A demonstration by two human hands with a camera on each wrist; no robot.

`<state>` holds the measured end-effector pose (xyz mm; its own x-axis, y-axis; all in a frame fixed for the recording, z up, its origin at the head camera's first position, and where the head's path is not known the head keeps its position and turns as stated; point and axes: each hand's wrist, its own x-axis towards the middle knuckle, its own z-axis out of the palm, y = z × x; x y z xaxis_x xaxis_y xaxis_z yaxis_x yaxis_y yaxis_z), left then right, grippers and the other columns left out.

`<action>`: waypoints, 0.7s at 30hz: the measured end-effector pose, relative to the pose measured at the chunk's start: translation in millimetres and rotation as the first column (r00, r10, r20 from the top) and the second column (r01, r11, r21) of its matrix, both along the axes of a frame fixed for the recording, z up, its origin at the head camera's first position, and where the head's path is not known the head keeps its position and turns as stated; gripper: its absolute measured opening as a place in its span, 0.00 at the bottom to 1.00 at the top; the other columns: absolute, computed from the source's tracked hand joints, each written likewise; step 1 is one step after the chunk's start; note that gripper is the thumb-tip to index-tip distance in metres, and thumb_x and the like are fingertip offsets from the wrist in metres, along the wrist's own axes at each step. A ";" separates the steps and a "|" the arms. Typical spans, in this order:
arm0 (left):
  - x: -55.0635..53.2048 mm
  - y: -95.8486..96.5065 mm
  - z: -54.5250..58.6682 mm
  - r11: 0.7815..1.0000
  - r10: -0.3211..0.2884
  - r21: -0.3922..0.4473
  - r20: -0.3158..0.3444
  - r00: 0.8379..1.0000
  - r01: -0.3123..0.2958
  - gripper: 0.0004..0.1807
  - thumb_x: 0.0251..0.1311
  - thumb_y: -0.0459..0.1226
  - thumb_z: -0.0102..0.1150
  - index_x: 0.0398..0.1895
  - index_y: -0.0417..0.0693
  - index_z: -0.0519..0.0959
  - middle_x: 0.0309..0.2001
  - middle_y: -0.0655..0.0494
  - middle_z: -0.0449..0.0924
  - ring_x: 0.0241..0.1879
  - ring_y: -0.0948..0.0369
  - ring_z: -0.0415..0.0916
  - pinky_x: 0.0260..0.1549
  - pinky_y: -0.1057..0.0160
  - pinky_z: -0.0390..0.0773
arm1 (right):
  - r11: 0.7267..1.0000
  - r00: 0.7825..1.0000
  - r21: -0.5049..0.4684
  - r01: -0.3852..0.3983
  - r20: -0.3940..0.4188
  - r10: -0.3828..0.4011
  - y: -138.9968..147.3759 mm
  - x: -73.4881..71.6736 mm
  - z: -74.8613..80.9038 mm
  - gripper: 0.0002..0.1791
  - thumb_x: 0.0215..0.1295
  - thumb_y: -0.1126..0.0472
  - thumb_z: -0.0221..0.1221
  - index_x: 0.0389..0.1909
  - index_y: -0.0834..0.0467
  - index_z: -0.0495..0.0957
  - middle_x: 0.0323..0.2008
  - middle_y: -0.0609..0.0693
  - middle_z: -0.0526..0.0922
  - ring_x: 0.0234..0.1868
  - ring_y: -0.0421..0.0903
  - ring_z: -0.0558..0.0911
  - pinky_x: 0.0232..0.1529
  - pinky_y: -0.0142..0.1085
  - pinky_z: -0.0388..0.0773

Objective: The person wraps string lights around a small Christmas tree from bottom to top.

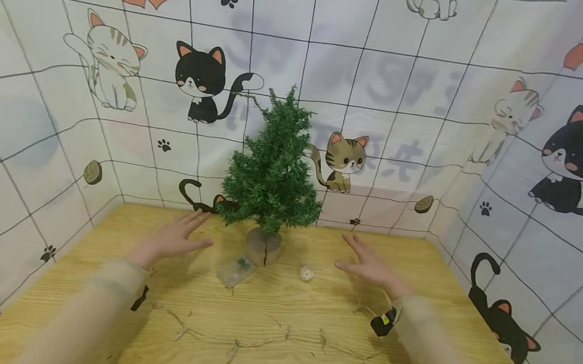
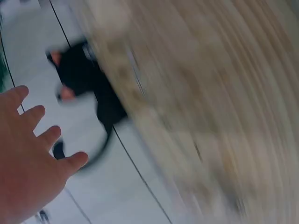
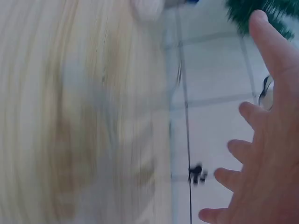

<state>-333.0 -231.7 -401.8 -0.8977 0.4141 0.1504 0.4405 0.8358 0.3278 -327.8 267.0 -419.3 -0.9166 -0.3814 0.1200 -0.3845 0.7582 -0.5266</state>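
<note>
A small green artificial Christmas tree (image 1: pixel 274 169) stands upright on a round wooden base (image 1: pixel 263 248) towards the back of the table. My left hand (image 1: pixel 174 238) is spread to the left of the tree, holding nothing. On the other side is my right hand (image 1: pixel 369 265), its fingers apart and nothing in them. A flat, clear packet (image 1: pixel 236 272) with something green on it lies in front of the base. Right of the base is a small round whitish thing (image 1: pixel 306 273), its kind unclear. A thin string with small clips or bulbs (image 1: pixel 258 342) stretches across the front.
The wooden table (image 1: pixel 195 357) meets a cat-printed cloth backdrop (image 1: pixel 380 97) at the back and sides. Both wrists wear small black devices; one (image 1: pixel 383 322) shows under the right wrist. Table details blur in both wrist views.
</note>
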 end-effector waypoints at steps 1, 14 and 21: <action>-1.7 11.5 -2.3 0.999 -0.026 0.020 0.016 1.000 0.025 0.48 0.64 0.62 0.50 0.76 0.41 0.51 0.74 0.36 0.45 0.71 0.34 0.42 0.62 0.31 0.46 | 1.000 0.999 -0.016 -0.026 0.018 0.026 -5.8 1.6 -1.3 0.49 0.64 0.38 0.57 0.77 0.55 0.48 0.75 0.65 0.41 0.72 0.69 0.44 0.62 0.71 0.42; -29.1 96.2 -33.5 0.959 -0.132 0.280 0.265 0.955 0.055 0.45 0.55 0.49 0.67 0.73 0.42 0.59 0.76 0.46 0.47 0.72 0.44 0.47 0.65 0.43 0.57 | 0.988 0.928 -0.112 -0.108 0.344 0.141 -36.7 15.9 -11.4 0.33 0.69 0.48 0.57 0.66 0.68 0.67 0.62 0.64 0.71 0.62 0.64 0.70 0.60 0.57 0.66; -19.0 113.8 -22.2 0.986 -0.066 0.160 0.203 0.977 0.034 0.36 0.53 0.45 0.68 0.64 0.40 0.72 0.70 0.45 0.61 0.66 0.45 0.62 0.61 0.48 0.65 | 0.993 0.939 -0.040 -0.115 0.323 0.121 -33.8 21.6 -3.6 0.26 0.66 0.48 0.59 0.51 0.68 0.79 0.49 0.60 0.81 0.51 0.58 0.78 0.52 0.53 0.74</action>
